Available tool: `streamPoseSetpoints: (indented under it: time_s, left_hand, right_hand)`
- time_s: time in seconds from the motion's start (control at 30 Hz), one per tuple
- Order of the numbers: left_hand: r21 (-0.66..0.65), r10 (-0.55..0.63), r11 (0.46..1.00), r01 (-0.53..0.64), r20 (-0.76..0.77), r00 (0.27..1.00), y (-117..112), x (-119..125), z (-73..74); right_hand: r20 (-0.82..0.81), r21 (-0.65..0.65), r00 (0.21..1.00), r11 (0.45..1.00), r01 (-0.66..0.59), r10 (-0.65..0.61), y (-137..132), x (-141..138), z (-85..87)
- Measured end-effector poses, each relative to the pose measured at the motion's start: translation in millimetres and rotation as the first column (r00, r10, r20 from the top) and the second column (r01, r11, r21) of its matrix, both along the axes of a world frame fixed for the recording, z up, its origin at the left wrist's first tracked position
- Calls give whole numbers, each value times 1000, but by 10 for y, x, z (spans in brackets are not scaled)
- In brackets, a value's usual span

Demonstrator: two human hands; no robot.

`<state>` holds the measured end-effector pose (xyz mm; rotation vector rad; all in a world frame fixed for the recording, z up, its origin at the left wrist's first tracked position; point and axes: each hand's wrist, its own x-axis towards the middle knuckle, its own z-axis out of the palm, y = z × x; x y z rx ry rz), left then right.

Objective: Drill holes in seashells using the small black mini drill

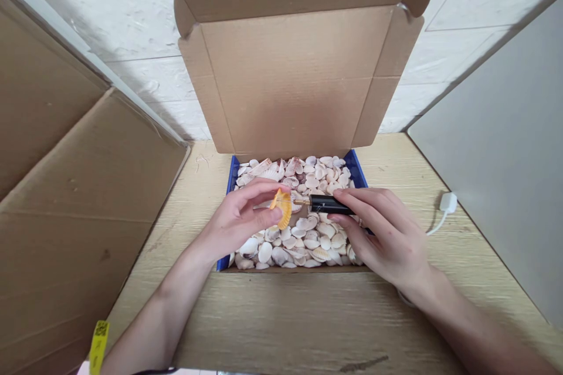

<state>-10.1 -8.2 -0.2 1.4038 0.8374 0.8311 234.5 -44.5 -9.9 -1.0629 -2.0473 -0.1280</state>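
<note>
An open cardboard box [357,169] with blue walls lies on the wooden table, filled with several small pale seashells [308,243]. Above it my left hand [240,220] pinches an orange ribbed shell [282,207] between thumb and fingers. My right hand [382,231] grips a slim black tool [329,204] like a pen. Its thin metal tip points left and touches the orange shell's edge.
The box's lid [299,70] stands upright against a white wall. A large cardboard sheet [74,205] leans at the left, a grey panel [501,152] at the right. A white plug with cable [446,204] lies on the table [308,316] at the right. A yellow band [99,345] is on my left forearm.
</note>
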Motion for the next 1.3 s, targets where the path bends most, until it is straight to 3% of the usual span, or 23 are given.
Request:
streamPoseSetpoints:
  time_s: [0.13,0.37,0.53,0.77,1.3]
  left_hand:
    - [29,-6,1000,5,30,1000,-1,11,-7]
    - [-103,5,995,-5,4,1000,-24,19,26]
    - [-147,109,985,-94,94,990,-2,17,-19]
    - [-250,99,966,-72,98,990,-14,13,-10]
    - [-194,103,975,-108,-39,994,-7,16,7]
  right_hand:
    - [2,-9,1000,1000,6,-6,-1,-1,0]
    - [11,-37,1000,999,7,-7,-20,-1,-10]
    - [-3,-14,998,998,65,-65,-2,7,-18]
    - [17,-8,997,997,74,-74,6,3,-40]
    - [124,-46,990,996,76,-70,29,17,-61]
